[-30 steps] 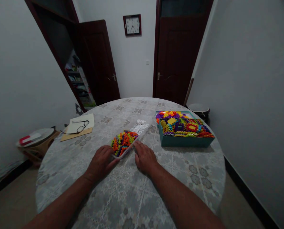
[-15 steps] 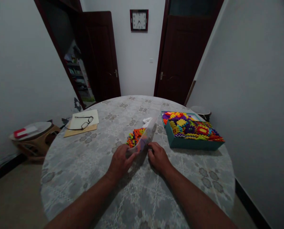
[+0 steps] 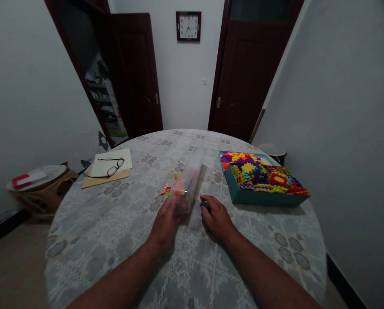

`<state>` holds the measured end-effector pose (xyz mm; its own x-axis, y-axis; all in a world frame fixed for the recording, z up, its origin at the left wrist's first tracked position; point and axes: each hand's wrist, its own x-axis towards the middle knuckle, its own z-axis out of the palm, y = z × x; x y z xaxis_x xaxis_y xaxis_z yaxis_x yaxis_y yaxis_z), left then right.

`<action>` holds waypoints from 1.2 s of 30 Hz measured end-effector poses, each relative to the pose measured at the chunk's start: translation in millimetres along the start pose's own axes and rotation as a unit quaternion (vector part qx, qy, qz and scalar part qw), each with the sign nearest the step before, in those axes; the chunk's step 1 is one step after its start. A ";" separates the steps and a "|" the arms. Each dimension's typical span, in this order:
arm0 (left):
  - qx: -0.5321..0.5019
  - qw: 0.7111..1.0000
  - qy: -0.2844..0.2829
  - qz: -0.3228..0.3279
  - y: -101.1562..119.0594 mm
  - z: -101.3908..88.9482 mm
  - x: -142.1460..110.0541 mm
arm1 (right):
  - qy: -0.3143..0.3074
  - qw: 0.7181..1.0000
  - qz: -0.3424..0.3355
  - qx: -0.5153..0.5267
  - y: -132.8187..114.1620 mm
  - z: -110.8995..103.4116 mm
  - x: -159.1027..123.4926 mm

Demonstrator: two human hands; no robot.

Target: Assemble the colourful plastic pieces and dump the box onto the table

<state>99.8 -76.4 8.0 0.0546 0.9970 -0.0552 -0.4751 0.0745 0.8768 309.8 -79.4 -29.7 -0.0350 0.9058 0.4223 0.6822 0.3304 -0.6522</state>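
Observation:
My left hand [image 3: 166, 221] grips the near end of a clear plastic box [image 3: 192, 176], which is tipped up on its side and smeared by motion. Bright colours show through its wall. Orange and green toothed plastic pieces [image 3: 166, 189] lie on the table along its left side; most of what is behind the box is hidden. To the right of the box, apart from it, my right hand [image 3: 217, 218] rests on the tabletop. Its fingers are loosely bent, with a gap between thumb and forefinger and nothing visible in it.
A teal box [image 3: 266, 197] full of colourful toothed pieces stands at the right, with its lid [image 3: 222, 153], also holding pieces, behind. Glasses [image 3: 112, 171] lie on papers [image 3: 124, 155] at the left. A patterned cloth covers the round table [image 3: 185, 274]; a stool [image 3: 34, 193] stands beyond it.
The box has shifted right and been tilted over by my left hand, so its open side no longer faces up. Pieces now lie beside it. My right hand has come off the box's side.

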 end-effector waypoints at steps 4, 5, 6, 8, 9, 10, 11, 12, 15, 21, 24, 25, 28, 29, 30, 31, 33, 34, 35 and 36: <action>-0.104 0.993 0.032 -0.054 10.2 -3.0 3.2 | -0.010 1.000 -0.001 -0.009 -1.3 -1.6 0.7; -0.122 0.989 0.048 -0.067 13.8 -6.9 4.8 | -0.013 1.000 -0.001 -0.010 -1.6 -1.9 0.9; -0.134 0.986 0.066 -0.079 17.3 -11.7 6.8 | -0.014 1.000 0.000 -0.011 -1.9 -2.1 1.1; -0.147 0.979 0.104 -0.096 23.6 -22.2 12.0 | -0.018 1.000 0.000 -0.012 -2.4 -2.5 1.4; -0.151 0.976 0.119 -0.102 26.3 -27.0 14.8 | -0.019 1.000 -0.001 -0.011 -2.5 -2.6 1.5; -0.156 0.973 0.131 -0.106 28.4 -31.1 17.5 | -0.020 1.000 -0.001 -0.011 -2.6 -2.7 1.5; -0.161 0.971 0.139 -0.109 30.1 -34.3 20.0 | -0.021 1.000 -0.001 -0.010 -2.7 -2.9 1.5; -0.168 0.969 0.146 -0.111 31.5 -36.5 22.0 | -0.021 1.000 -0.001 -0.009 -2.8 -3.0 1.5; -0.186 0.964 0.149 -0.117 33.9 -37.9 24.4 | -0.025 1.000 -0.002 -0.007 -3.0 -3.7 1.5; -0.202 0.962 0.123 -0.137 36.5 -31.7 16.7 | -0.025 1.000 0.001 -0.003 -2.9 -3.6 1.4; -0.216 0.961 0.121 -0.125 36.7 -33.4 15.4 | -0.022 1.000 0.003 -0.003 -2.1 -2.9 1.4; -0.224 0.960 0.120 -0.120 36.7 -35.0 15.9 | -0.021 1.000 0.003 -0.001 -1.9 -2.8 1.5; -0.241 0.959 0.112 -0.101 37.7 -40.2 18.3 | -0.020 1.000 -0.004 0.005 -1.6 -3.3 2.1; -0.239 0.961 0.105 -0.095 38.5 -41.4 18.8 | -0.020 1.000 -0.008 0.004 -1.7 -3.7 2.1; -0.233 0.964 0.097 -0.088 39.4 -41.9 18.7 | -0.020 1.000 -0.010 0.001 -2.0 -3.9 2.0; -0.224 0.968 0.086 -0.080 40.5 -41.8 18.1 | -0.023 1.000 -0.012 -0.005 -2.6 -4.1 1.8; -0.198 0.977 0.055 -0.054 42.9 -40.2 15.4 | -0.035 0.999 -0.016 -0.026 -5.0 -4.2 0.9; -0.180 0.982 0.035 -0.036 43.9 -39.0 13.5 | -0.046 0.998 -0.021 -0.043 -7.1 -4.3 0.4; -0.159 0.987 0.012 -0.018 44.7 -37.7 11.5 | -0.059 0.996 -0.029 -0.065 -9.9 -4.6 0.1; -0.136 0.991 -0.010 0.000 45.2 -36.6 9.5 | -0.074 0.993 -0.038 -0.088 -13.4 -5.4 0.1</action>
<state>46.7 -62.8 29.6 0.0707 0.9966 -0.0430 -0.6939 0.0801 0.7156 304.7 -85.2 -17.5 -0.1890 0.9139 0.3593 0.7907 0.3586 -0.4961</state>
